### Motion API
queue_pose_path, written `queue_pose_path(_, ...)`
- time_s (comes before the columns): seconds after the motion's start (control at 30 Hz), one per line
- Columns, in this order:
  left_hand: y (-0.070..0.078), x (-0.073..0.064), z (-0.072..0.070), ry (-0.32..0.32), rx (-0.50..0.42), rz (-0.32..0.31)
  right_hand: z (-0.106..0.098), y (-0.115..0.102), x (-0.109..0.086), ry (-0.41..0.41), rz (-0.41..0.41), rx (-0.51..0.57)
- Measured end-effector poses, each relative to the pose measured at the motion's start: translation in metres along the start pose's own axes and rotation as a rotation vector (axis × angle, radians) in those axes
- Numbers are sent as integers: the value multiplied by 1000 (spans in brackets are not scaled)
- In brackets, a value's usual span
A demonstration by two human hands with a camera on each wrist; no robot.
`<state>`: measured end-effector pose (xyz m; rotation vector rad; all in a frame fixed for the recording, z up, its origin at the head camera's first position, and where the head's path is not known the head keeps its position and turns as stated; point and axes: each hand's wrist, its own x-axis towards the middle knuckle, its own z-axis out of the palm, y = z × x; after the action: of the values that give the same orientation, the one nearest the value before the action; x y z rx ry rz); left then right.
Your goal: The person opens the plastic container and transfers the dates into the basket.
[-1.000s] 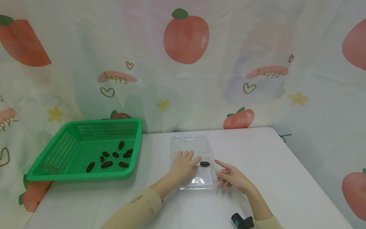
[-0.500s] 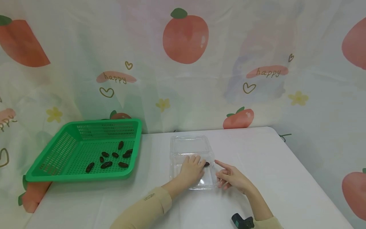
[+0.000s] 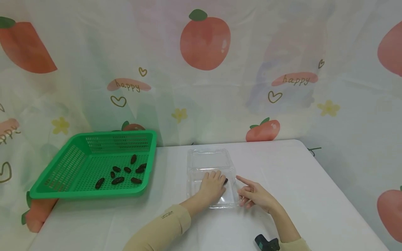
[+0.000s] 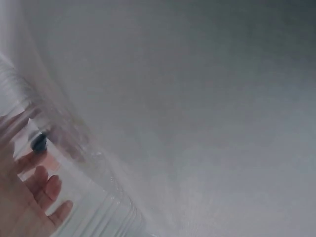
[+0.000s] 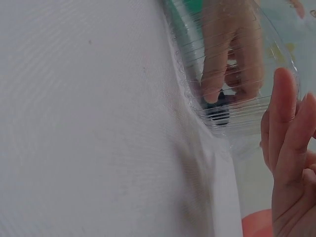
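Note:
A clear plastic clamshell box lies with its lid laid back on the white table. In its front half sits a dark brown, wrinkled, date-like fruit, mostly covered by my left hand. The left fingers curl down and pinch the date, which shows through the box wall in the right wrist view. My right hand hovers at the box's right edge. Its index finger points straight at the wall while the others bend loosely, holding nothing. Whether it touches the plastic, I cannot tell.
To the left stands a green plastic basket with several dark dates on its floor. A black device is by the right sleeve at the front. A printed curtain hangs behind the table.
My left hand has moved right inside the box and over the date, which was in plain sight beside it before. The right hand has stayed in place.

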<state>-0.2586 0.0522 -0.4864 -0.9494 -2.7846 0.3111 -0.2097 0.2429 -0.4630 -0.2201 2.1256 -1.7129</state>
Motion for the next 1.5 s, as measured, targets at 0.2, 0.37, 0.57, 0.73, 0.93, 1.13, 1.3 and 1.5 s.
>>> queue_pose_path(0.2, 1, 1, 0, -5, 41, 13, 0, 0, 0, 2, 1, 2)
queue_pose_path(0.37, 1, 0, 0, -5, 43, 15, 0, 1, 1, 0, -2, 10)
queue_pose_path(0.57, 0, 0, 0, 14, 19, 11, -1, 1, 0, -5, -7, 7)
queue_pose_path(0.73, 0, -1, 0, 33, -20, 9, -1, 0, 0, -3, -6, 8)
queue_pose_path(0.93, -2, -3, -4, 66, -41, 24, 0, -1, -1, 0, 0, 8)
queue_pose_path(1.13, -8, -9, -9, 170, -51, 42, 0, -1, -2, 3, 4, 4)
queue_pose_path(1.3, -15, -19, -19, 220, -64, 52, 0, -2, -2, 13, 9, -7)
queue_pose_path(1.5, -31, -32, -27, 291, -31, 42, 0, -3, -2, 18, 8, -18)
